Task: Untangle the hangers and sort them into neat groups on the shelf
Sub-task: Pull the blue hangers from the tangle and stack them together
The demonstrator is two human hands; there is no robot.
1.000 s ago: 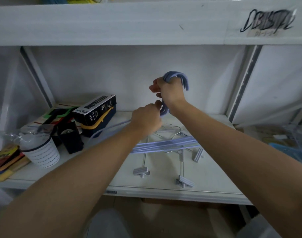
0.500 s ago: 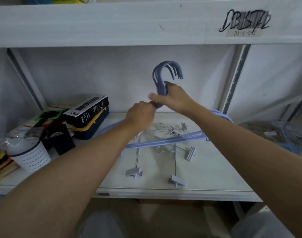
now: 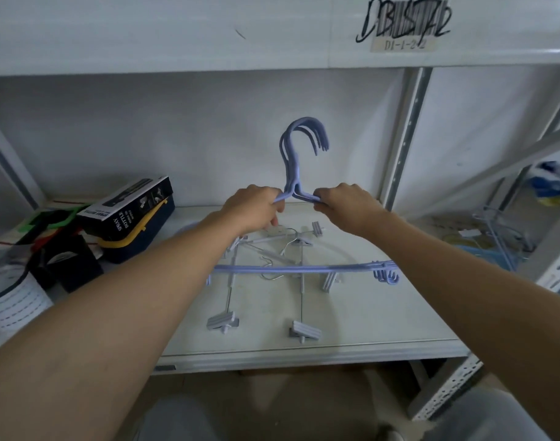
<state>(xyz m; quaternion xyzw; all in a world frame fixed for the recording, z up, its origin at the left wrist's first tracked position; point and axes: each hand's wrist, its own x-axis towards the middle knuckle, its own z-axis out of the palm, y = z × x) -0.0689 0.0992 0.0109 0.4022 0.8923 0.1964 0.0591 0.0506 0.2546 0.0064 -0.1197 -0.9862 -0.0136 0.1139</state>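
While gripped at both shoulders by the hands, left [image 3: 256, 206] and right [image 3: 345, 203]: stacked lilac plastic hangers [image 3: 296, 163], hooks upright.

Blue hangers [image 3: 293, 160]: matt plastic. Clip hangers [image 3: 301, 331]: grey plastic w/ shiny metal wire. Shelf [image 3: 383, 326]: smooth painted metal.

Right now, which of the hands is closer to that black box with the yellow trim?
Left. The left hand grips the blue hangers just right of the black box; the right hand grips them farther right, beyond the left.
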